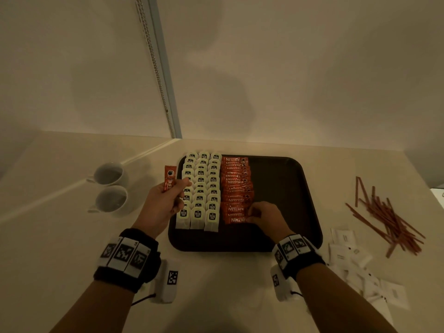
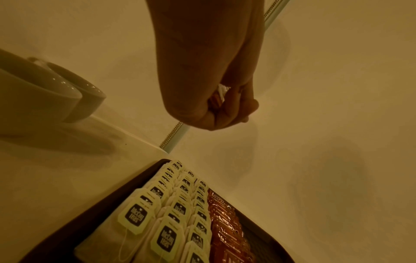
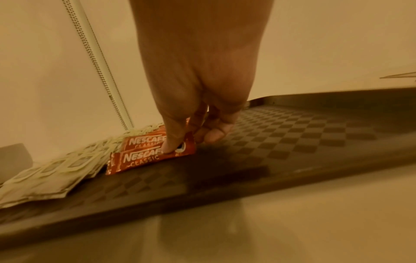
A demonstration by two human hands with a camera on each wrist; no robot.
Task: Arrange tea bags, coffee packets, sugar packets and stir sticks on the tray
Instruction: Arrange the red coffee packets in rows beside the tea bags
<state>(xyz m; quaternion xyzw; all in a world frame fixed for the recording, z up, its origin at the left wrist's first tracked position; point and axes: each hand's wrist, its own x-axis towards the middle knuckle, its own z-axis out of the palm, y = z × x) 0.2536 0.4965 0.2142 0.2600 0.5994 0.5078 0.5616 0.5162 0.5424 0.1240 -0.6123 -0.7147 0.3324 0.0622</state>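
A dark tray [image 1: 288, 188] holds three columns of white tea bags [image 1: 200, 191] on its left and a column of red coffee packets [image 1: 236, 188] beside them. My left hand [image 1: 168, 200] hovers over the tray's left edge and grips one red coffee packet [image 1: 169, 179] upright. My right hand [image 1: 262, 213] pinches the right end of the nearest coffee packet [image 3: 148, 156] of the column, thumb on top. In the left wrist view the left hand [image 2: 216, 106] is curled into a fist above the tea bags [image 2: 157, 222].
Two white cups [image 1: 110, 188] stand left of the tray. Red stir sticks [image 1: 389, 219] lie scattered at the right, with white sugar packets [image 1: 355, 267] loose in front of them. The wall [image 1: 264, 68] rises just behind the tray. The tray's right half [image 3: 292, 133] is bare.
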